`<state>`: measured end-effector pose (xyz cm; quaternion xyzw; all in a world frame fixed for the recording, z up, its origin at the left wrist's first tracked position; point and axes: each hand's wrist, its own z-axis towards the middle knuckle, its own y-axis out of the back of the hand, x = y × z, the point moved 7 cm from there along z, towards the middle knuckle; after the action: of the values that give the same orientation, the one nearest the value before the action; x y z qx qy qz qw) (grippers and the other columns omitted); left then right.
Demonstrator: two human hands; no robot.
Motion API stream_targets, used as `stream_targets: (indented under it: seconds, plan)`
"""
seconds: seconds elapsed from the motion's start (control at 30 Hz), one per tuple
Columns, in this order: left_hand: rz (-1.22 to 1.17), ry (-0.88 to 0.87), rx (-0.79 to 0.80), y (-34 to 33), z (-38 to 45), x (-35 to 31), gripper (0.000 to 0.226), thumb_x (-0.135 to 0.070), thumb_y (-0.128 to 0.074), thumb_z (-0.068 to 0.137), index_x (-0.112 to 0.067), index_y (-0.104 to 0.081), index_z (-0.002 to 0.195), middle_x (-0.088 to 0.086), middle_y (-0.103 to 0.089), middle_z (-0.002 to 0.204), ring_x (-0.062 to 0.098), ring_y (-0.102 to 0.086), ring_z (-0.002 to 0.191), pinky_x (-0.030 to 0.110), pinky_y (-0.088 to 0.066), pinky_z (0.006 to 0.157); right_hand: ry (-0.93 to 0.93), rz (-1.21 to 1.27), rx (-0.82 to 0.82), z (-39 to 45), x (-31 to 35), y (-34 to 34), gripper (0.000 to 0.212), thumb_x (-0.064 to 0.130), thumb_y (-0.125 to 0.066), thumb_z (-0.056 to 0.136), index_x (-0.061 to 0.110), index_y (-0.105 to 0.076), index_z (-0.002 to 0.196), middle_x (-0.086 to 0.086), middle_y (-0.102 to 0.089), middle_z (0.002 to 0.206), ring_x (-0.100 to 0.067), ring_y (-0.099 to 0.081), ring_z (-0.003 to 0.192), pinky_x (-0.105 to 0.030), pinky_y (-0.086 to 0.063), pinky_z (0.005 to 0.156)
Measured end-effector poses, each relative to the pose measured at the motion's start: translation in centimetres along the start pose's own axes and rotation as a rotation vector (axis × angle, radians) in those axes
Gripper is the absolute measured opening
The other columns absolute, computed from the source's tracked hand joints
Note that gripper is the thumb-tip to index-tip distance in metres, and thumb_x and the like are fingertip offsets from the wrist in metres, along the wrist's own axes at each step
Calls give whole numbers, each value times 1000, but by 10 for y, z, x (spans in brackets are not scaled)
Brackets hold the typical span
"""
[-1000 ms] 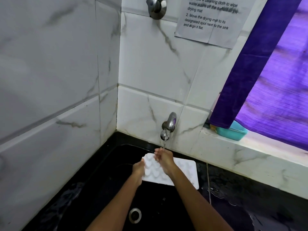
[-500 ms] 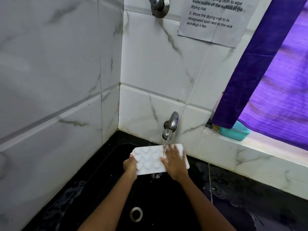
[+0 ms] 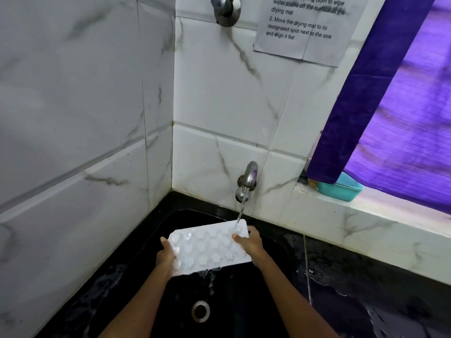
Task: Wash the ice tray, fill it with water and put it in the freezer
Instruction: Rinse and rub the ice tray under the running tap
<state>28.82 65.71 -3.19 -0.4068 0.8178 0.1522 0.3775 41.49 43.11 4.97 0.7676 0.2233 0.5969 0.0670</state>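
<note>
White ice tray [image 3: 210, 247] held over the black sink [image 3: 244, 301], under the tap [image 3: 247, 181]. Stream of water [image 3: 240, 213] landing on the tray's far right corner, spilling off the near edge toward the drain [image 3: 200, 311]. Left hand [image 3: 166, 256] gripping the left end, right hand [image 3: 251, 245] gripping the right end, thumb on top. Teal tub [image 3: 341, 189] on the ledge [image 3: 366, 215], beside a purple curtain [image 3: 390, 106].
</note>
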Motion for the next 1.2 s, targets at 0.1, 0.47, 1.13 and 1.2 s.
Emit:
stream_targets:
  seconds: [0.1, 0.47, 1.13, 1.2]
  plan:
    - [-107, 282, 220, -8, -4, 24, 101, -80, -4, 81, -9, -44, 139, 25, -40, 146, 44, -34, 136, 65, -17, 109, 172, -150, -37, 0, 20, 8, 28, -2, -68, 69, 11, -53, 89, -6, -58, 86, -18, -57, 81, -28, -47, 69]
    - [-255, 25, 568, -77, -29, 8, 49, 13, -33, 96, -12, -34, 137, 23, -35, 149, 37, -55, 96, 36, -61, 61, 298, -169, 4, -15, 11, 68, 62, 20, -55, 90, 22, -25, 145, 13, -38, 130, -7, -39, 120, -19, -34, 95]
    - [314, -335, 106, -49, -15, -69, 37, -30, -70, 85, -10, -57, 56, 7, -59, 67, 23, -57, 78, 26, -41, 73, -167, 15, 26, 15, -52, 9, 37, 12, -69, 81, -6, -59, 111, -12, -65, 105, -27, -63, 91, -24, -51, 69]
    - [279, -286, 52, -20, -7, -65, 40, -29, -70, 85, -6, -56, 55, 6, -57, 64, 24, -57, 80, 27, -40, 74, -146, -62, 45, 7, -31, -14, 40, 16, -67, 82, -2, -54, 115, -10, -61, 109, -26, -62, 101, -22, -48, 70]
